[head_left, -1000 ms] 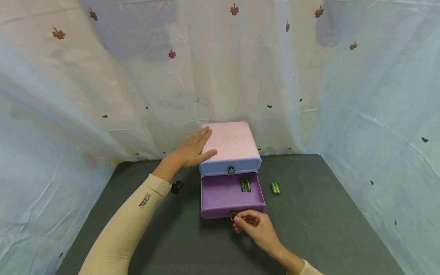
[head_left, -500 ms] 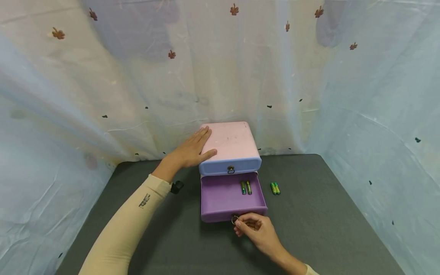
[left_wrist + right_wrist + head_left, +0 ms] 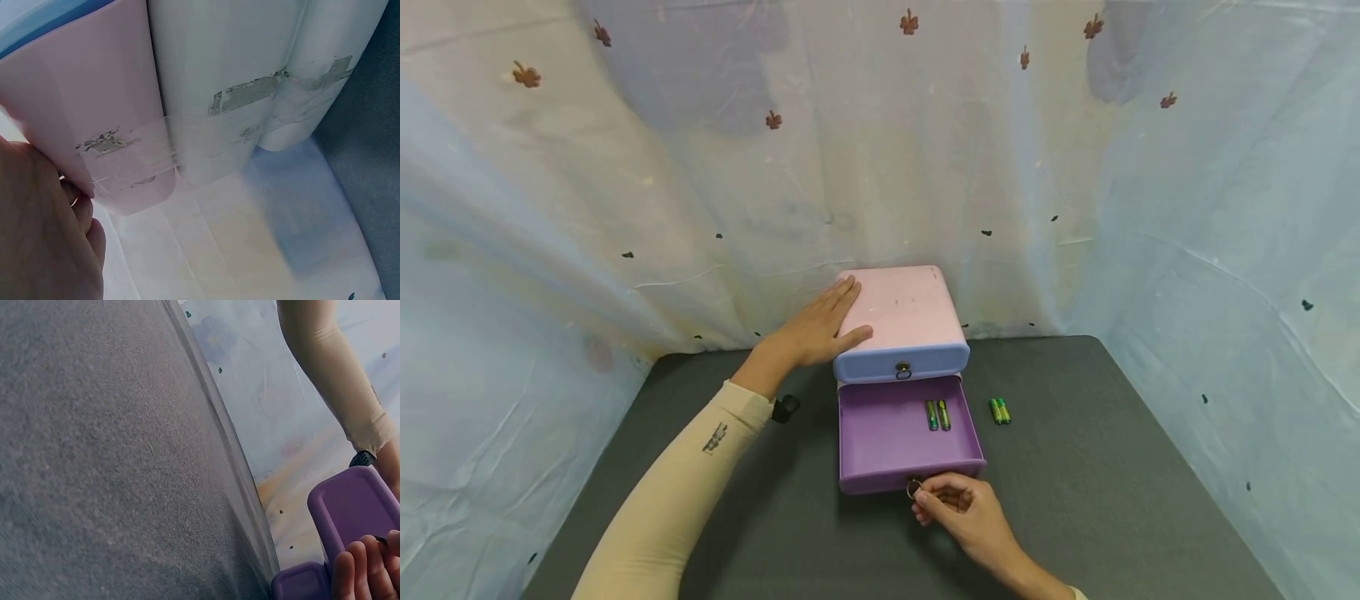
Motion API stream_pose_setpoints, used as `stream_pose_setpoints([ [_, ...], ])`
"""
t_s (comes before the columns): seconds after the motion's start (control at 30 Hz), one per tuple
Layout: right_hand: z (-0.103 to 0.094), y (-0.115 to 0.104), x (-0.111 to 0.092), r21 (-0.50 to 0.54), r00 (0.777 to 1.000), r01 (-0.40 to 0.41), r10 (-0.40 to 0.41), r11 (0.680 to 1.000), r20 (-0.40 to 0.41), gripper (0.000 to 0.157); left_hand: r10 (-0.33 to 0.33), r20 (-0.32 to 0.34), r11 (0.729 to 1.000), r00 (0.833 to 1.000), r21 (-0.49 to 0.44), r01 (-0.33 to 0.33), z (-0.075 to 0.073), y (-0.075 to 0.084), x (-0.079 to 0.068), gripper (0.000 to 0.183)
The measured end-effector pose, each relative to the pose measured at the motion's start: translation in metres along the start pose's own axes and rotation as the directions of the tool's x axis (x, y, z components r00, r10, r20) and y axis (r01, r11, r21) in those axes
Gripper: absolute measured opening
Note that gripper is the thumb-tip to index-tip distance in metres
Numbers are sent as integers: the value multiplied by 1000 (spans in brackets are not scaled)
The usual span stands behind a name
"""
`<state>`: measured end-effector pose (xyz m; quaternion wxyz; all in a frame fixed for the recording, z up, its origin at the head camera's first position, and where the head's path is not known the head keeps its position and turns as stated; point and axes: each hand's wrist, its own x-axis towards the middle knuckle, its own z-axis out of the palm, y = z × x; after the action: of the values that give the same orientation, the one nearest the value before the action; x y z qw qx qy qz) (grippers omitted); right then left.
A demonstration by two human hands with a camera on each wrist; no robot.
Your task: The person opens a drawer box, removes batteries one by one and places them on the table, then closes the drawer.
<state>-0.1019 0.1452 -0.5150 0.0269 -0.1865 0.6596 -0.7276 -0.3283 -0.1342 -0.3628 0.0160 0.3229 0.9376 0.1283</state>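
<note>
A small chest of drawers has a pink top and a blue upper drawer. Below that, a purple drawer stands pulled far out, with two green batteries lying in it. My left hand lies flat on the left part of the pink top, fingers pointing away; the left wrist view shows its fingers at the pink side wall. With thumb and fingertips, my right hand pinches the ring pull on the purple drawer's front. In the right wrist view its fingers are curled before that front.
Two more green batteries lie side by side on the dark grey table, right of the chest. Behind and at both sides hangs a pale curtain. Clear tape crosses the stacked tiers' side walls. Another purple front shows lower down.
The purple drawer has slid farther out toward me, with my right hand drawing back on its ring. The batteries inside have come forward with it. My left hand has stayed put.
</note>
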Motion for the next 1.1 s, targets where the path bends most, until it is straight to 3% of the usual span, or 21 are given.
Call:
stream_pose_setpoints([
  [1.1,4,5,-9,32,999,49,-49,998,4,11,5,-4,1000,1000,8,-5,1,-3,1,94],
])
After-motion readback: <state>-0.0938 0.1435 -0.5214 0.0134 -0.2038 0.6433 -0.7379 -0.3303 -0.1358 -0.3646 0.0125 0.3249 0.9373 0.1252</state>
